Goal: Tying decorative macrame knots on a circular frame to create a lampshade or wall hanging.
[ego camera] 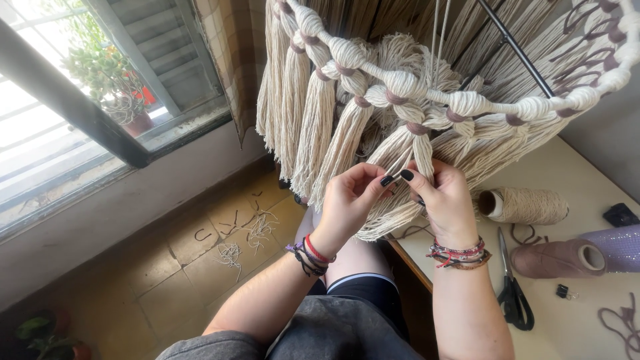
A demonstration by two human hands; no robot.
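Fingers of both hands meet on one cream cord tassel that hangs from a macramé fringe wound with mauve bands. The left hand has its fingertips narrowed to a pinch on a few strands, just beside the dark-nailed fingertips of the right hand, which close on the same tassel from the other side. Below and right of the right fingers, a cone of cream twine lies on its side on the pale table, with black-handled scissors near the right wrist and a mauve yarn cone just beyond them. Cord scraps litter the tiled floor, well left of the left fingers.
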